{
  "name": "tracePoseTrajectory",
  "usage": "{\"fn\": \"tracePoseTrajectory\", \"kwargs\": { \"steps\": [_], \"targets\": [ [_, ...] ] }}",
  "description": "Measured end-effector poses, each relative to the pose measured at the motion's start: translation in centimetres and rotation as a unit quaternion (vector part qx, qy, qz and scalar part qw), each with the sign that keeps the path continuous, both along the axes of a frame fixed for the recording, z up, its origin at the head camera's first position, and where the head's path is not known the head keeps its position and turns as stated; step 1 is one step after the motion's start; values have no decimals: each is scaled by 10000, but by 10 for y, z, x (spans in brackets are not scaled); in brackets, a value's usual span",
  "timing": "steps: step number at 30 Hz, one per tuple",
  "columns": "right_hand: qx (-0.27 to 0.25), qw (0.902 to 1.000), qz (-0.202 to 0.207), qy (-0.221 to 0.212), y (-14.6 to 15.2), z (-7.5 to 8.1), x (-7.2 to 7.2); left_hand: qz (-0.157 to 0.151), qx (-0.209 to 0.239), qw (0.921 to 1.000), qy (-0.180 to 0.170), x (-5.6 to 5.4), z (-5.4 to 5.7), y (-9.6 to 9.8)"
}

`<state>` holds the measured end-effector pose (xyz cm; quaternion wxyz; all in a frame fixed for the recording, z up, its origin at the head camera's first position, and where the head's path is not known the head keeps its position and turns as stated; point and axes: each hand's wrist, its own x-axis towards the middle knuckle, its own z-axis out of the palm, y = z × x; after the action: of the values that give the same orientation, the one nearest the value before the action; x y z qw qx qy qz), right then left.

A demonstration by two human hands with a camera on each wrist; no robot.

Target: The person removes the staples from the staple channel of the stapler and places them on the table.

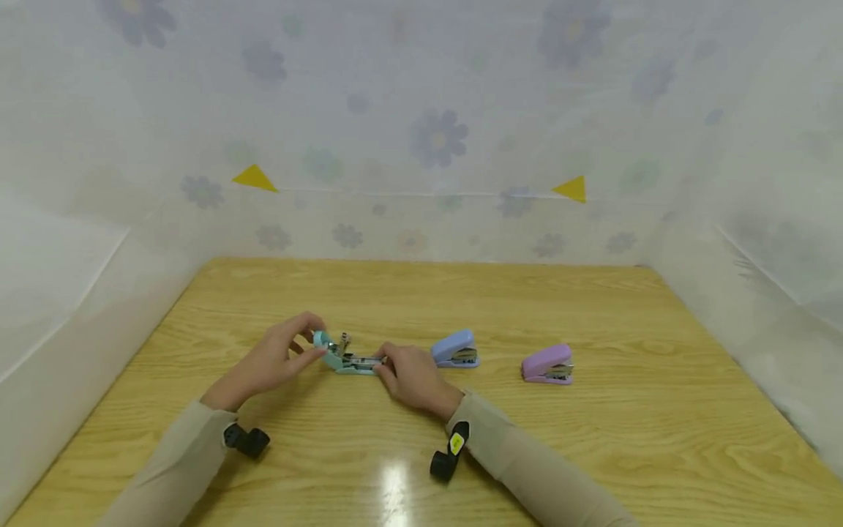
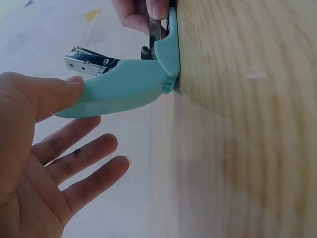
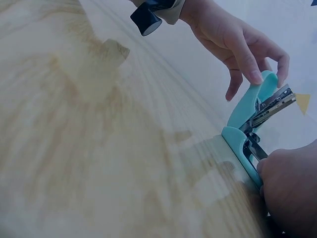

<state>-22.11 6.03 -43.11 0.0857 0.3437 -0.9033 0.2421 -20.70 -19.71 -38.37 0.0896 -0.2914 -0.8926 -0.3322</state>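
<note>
A mint-green stapler [image 1: 356, 364] lies on the table with its top cover swung wide back to the left. My left hand [image 1: 276, 353] pinches the raised cover between thumb and index finger; its other fingers are spread loose, as the left wrist view shows. A metal part [image 2: 89, 62] sticks up from inside the cover. At the stapler's other end, my right hand [image 1: 415, 377] grips the base with thumb and fingers. In the right wrist view the mint-green stapler [image 3: 243, 111] stands opened between both hands, the right fingertips partly hidden behind the fist.
Just beyond the right hand stands a blue stapler [image 1: 454, 348]. Farther right is a purple stapler [image 1: 548, 364]. The wooden table [image 1: 395, 293] meets a flower-patterned white sheet [image 1: 435, 139] at its back edge and sides. Yellow triangles [image 1: 255, 178] mark the sheet.
</note>
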Motion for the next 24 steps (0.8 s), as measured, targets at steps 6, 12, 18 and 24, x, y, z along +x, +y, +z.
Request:
{"fn": "tracePoseTrajectory", "kwargs": {
  "steps": [6, 12, 18, 24],
  "targets": [
    [-46, 10000, -16, 30, 2, 0, -1, 55, 36, 10000, -5, -1, -4, -8],
    [-72, 10000, 27, 27, 1, -4, -1, 120, 123, 9992, -360, 3, -12, -18],
    [-118, 9999, 25, 46, 0, -5, 1, 239, 140, 9989, -390, 6, -11, -20],
    [-123, 9999, 17, -29, 0, -1, 0, 229, 128, 9988, -416, 5, -8, -19]
  ]
}}
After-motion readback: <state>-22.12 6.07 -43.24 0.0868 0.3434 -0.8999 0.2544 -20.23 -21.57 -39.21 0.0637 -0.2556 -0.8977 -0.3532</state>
